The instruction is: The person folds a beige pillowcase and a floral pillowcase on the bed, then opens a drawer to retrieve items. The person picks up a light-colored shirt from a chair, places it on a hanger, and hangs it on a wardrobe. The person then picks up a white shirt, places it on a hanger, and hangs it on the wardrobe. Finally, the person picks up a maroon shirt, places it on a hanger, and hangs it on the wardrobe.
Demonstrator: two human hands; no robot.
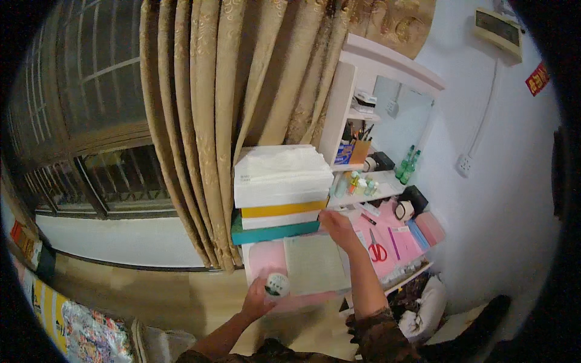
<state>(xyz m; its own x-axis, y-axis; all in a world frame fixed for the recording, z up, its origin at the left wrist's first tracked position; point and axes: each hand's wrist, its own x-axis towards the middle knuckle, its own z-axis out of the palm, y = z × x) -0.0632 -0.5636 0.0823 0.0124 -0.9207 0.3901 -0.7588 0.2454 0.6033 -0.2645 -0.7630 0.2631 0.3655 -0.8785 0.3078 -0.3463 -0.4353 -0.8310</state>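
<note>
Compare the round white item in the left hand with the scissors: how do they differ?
The round white item is held in the left hand, while the scissors lie on the pink surface. The item has a circular face; the scissors are long, with finger loops. The item is white with dark markings; the scissors have red handles. Neither is in the right hand.

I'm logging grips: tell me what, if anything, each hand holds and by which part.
The left hand holds a small round item with a white-and-green face, by its left edge. Whether the right hand holds anything cannot be told.
</note>
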